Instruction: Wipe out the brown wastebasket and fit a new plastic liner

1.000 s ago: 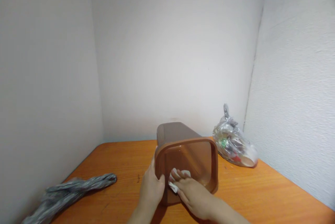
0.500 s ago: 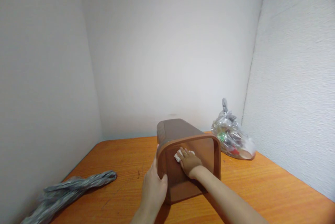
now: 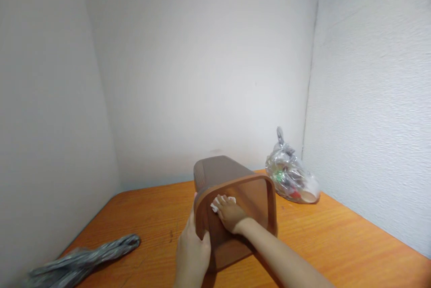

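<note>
A brown plastic trash bin [image 3: 222, 172] lies tipped on its side, its mouth turned toward me. My left hand [image 3: 193, 247] grips the left part of the rim, thumb at the inner edge and fingers round the outside. Reaching into the mouth, my right hand [image 3: 230, 214] presses a crumpled white tissue [image 3: 215, 207] against the inner wall on the left. Its fingers are bent over the tissue, which sticks out past the fingertips.
On the wooden table [image 3: 153, 209], a knotted clear plastic bag [image 3: 291, 178] of mixed rubbish stands at the back right. A twisted grey plastic bag [image 3: 90, 259] lies at the front left. White walls [image 3: 202, 54] enclose the table's back and sides.
My right hand has slid the tissue slightly leftward along the bin's inner wall. The left hand keeps its hold on the rim. The whole view has shifted a little.
</note>
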`<state>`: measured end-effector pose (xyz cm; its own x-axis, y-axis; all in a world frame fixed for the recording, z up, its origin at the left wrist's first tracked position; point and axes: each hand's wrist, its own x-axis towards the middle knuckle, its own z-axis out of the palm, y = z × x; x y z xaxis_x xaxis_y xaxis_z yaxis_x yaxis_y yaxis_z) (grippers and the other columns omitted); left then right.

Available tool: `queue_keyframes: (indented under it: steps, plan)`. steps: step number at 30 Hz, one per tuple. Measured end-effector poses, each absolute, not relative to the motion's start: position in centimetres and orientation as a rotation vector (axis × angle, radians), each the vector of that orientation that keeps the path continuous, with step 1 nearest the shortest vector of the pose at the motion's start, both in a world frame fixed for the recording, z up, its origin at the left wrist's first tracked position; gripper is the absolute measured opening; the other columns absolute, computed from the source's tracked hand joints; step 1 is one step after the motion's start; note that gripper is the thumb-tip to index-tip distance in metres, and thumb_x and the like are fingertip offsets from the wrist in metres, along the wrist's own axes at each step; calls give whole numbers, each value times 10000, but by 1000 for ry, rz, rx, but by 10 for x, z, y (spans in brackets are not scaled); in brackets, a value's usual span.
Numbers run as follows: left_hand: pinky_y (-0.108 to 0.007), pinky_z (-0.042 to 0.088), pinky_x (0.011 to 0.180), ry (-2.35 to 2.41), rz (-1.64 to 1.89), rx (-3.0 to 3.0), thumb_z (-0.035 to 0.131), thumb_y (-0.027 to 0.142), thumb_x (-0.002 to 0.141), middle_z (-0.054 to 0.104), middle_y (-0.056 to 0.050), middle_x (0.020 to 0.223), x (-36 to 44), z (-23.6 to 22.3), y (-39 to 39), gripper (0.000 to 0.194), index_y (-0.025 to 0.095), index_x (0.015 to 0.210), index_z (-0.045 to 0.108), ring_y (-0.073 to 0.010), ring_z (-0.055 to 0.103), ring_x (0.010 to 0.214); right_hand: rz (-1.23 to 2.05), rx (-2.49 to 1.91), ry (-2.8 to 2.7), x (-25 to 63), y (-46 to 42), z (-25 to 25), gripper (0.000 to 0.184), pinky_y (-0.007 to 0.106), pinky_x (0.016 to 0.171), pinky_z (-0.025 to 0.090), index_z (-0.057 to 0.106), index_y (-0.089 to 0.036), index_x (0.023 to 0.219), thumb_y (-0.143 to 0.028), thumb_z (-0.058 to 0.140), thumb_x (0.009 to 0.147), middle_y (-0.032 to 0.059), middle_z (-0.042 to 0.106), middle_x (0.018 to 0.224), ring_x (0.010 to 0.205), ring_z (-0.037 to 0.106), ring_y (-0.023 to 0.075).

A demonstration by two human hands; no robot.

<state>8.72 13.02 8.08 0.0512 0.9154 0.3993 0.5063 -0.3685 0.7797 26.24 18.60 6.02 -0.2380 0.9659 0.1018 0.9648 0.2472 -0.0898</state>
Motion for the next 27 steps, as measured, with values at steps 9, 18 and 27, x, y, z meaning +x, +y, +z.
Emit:
queue_keyframes:
  steps: [9, 18, 27]
  plan:
    - [-418, 489, 974, 1406, 1303, 1883, 476, 93, 828, 656, -156, 1285, 87, 82, 125, 538, 155, 1362, 498, -290, 638, 1168, 23, -1532, -2518, 267, 50, 54, 553, 479, 1230, 268, 350, -205, 1537, -202, 364, 984, 40, 266, 1553, 1445, 303, 265]
    - [-371, 524, 868, 1435, 1112, 2260, 514, 10, 795, 731, -123, 1111, 88, 157, 122, 650, 218, 1411, 491, -290, 696, 1029, -531, -1727, -2398, 325, 40, 27, 569, 534, 1194, 336, 493, -46, 1431, -121, 432, 870, 142, 356, 1485, 1395, 371, 329]
    - [-445, 538, 913, 1343, 1046, 2462, 616, 362, 938, 600, -95, 1258, 131, 243, 120, 353, 180, 1239, 586, -236, 618, 1082, 118, -1516, -2437, 241, 40, 42, 530, 527, 1221, 234, 442, -205, 1489, -269, 428, 963, 69, 373, 1498, 1420, 346, 292]
